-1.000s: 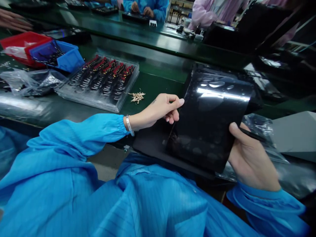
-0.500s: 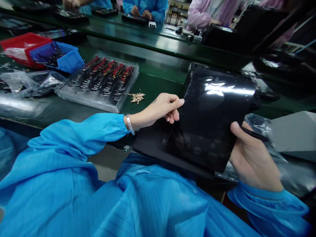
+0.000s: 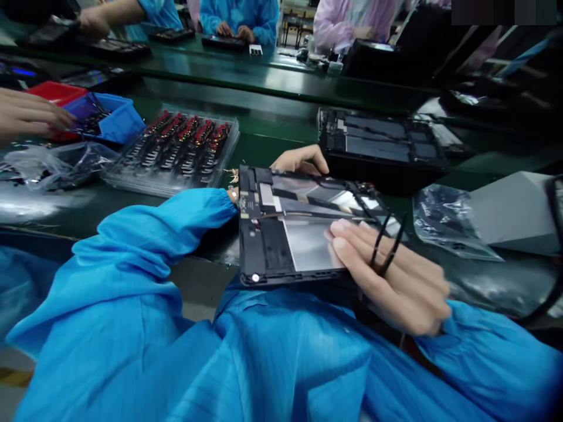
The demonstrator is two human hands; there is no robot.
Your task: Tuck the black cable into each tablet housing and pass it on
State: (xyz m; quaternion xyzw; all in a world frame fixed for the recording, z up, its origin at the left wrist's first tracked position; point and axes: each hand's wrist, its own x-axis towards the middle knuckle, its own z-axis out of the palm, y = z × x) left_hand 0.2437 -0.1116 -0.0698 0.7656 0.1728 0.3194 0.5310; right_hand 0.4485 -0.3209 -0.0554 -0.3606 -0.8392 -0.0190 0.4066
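An opened tablet is tilted in front of my body, its inner boards, cables and silvery battery facing up. My left hand grips it from the far side, fingers curled at the far edge and palm hidden behind it. Black tweezers stick up between the fingers of my right hand, which is closed around them. The fingertips of that hand rest on the tablet's battery area. Behind it, another opened tablet lies on a dark stack.
Left are clear trays of red-tipped parts, a blue bin, a red bin and plastic bags. Another person's hand reaches in there. Right stand a grey box and clear bag. Co-workers sit across the green bench.
The tablet has turned from its glossy black face to its open inner side. My left hand has gone behind it, my right hand onto it. Another person's hand has come in at left.
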